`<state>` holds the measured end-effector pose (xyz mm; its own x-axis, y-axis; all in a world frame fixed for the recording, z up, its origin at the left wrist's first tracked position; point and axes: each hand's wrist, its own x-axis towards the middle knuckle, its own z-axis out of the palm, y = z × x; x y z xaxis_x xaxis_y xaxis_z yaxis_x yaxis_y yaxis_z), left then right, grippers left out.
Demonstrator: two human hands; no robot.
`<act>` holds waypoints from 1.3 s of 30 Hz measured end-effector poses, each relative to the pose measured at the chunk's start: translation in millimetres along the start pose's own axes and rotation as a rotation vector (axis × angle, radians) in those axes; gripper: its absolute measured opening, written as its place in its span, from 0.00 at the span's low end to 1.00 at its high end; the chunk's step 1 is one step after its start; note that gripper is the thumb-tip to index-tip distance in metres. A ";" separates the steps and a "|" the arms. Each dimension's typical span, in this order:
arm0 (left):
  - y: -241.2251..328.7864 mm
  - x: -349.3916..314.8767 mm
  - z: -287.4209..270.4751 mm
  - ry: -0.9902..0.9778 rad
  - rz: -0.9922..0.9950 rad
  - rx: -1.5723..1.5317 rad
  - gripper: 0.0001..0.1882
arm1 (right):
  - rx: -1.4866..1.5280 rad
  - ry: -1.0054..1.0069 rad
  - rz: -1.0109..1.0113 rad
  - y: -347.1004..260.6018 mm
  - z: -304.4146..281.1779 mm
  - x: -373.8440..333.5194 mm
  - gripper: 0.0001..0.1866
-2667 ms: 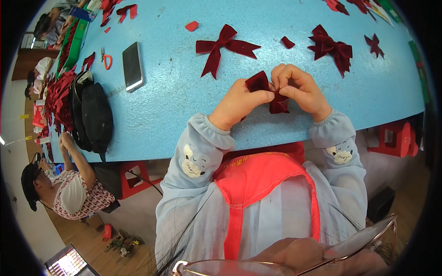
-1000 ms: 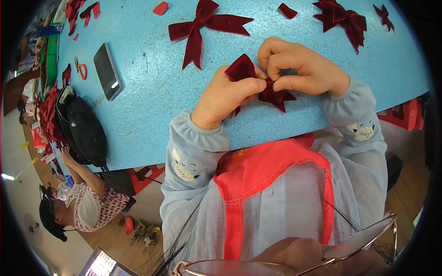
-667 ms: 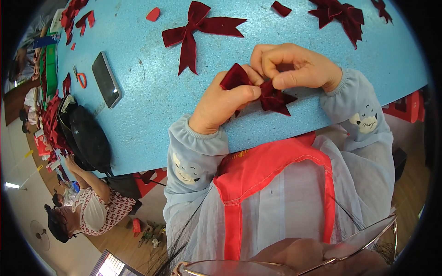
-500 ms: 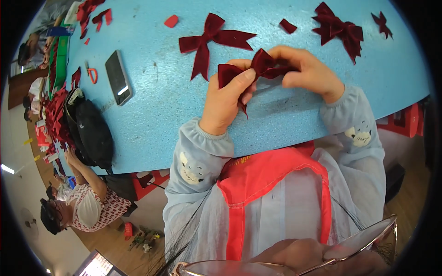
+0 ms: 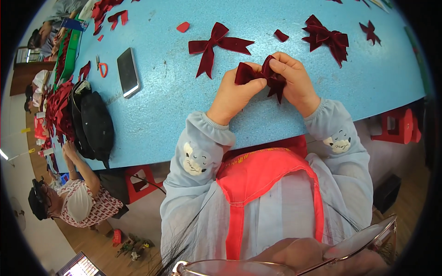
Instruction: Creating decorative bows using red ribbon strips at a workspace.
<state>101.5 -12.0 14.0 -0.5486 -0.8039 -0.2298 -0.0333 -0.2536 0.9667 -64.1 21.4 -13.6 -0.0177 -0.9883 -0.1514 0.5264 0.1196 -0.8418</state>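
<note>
A dark red velvet bow (image 5: 275, 83) is held between my two hands above the blue table (image 5: 175, 115). My left hand (image 5: 239, 92) pinches its left loop, thumb across the front near the middle. My right hand (image 5: 297, 80) grips the right loop with thumb and fingers, and a tail hangs below between the hands. Just beyond lies a finished-looking bow (image 5: 214, 44) with two spread tails. Farther right rest a fuller layered bow (image 5: 326, 39) and a small bow (image 5: 370, 32). A short velvet piece (image 5: 281, 35) lies between these bows.
On the left are a phone (image 5: 128, 73), orange-handled scissors (image 5: 101, 67), a red scrap (image 5: 183, 27) and a black bag (image 5: 94, 124). Heaped red ribbon (image 5: 59, 110) lies beside a green tray (image 5: 69, 57). A co-worker (image 5: 78, 198) sits at the left; a red stool (image 5: 398, 126) stands right.
My right hand has come left and closed on the bow's right loop. The bow has turned, its tail now hanging by my right fingers. The view has shifted slightly.
</note>
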 end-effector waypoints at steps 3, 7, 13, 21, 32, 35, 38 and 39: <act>-7.7 4.2 -9.5 -0.061 -0.037 -0.087 0.13 | -0.006 -0.003 0.038 -5.5 -2.2 1.6 0.04; -13.5 2.3 -11.2 -0.085 -0.117 -0.340 0.12 | 0.030 0.076 0.008 -6.6 0.0 2.1 0.05; -14.1 -3.7 7.4 0.052 -0.142 -0.565 0.12 | 0.018 0.135 -0.067 -10.6 2.3 1.6 0.05; -6.2 -3.9 27.3 0.152 0.023 -0.542 0.12 | -0.016 0.083 -0.002 -5.7 -4.5 -0.2 0.06; -9.6 10.1 25.3 0.163 0.048 -0.286 0.10 | -0.034 0.071 -0.145 -5.0 4.3 2.3 0.03; -10.2 13.6 23.8 0.160 0.053 -0.235 0.10 | -0.042 0.039 -0.078 -8.4 -2.8 1.2 0.04; -12.3 16.1 18.4 0.113 0.028 -0.211 0.09 | -0.040 0.036 -0.041 -3.8 -9.1 0.7 0.04; -13.8 16.0 16.8 0.086 0.033 -0.201 0.09 | -0.032 0.050 -0.037 0.2 -11.3 0.9 0.04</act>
<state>79.2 -12.3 -1.2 -0.4735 -0.8540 -0.2154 0.1554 -0.3218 0.9340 -73.6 21.7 -19.8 -0.0794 -0.9863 -0.1444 0.4971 0.0864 -0.8634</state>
